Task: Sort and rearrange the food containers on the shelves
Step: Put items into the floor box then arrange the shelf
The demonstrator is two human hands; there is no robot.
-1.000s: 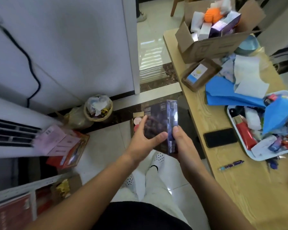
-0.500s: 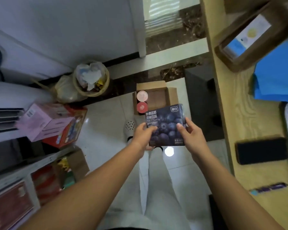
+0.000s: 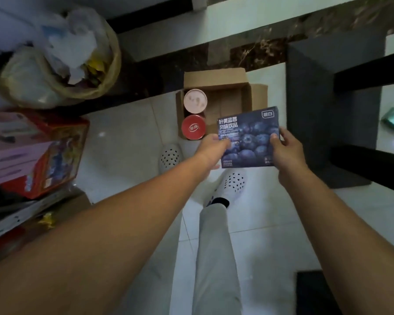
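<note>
I hold a dark blue blueberry drink box (image 3: 248,137) face up in front of me, above the floor. My left hand (image 3: 210,147) grips its left edge and my right hand (image 3: 287,148) grips its right edge, thumb on top. Just beyond the blue box, an open cardboard box (image 3: 228,98) sits on the floor. It contains a pink-lidded cup (image 3: 195,100) and a red-lidded cup (image 3: 193,128) along its left side.
A lined waste bin (image 3: 77,53) full of rubbish stands at the upper left. Pink and red cartons (image 3: 32,151) are stacked on a shelf at the left. A dark table leg (image 3: 328,114) rises on the right. White tiles lie under my feet.
My view has dropped toward the floor and closer to the cardboard box. The blue box has turned flat, face up, and moved down toward the cardboard box, held by both hands throughout.
</note>
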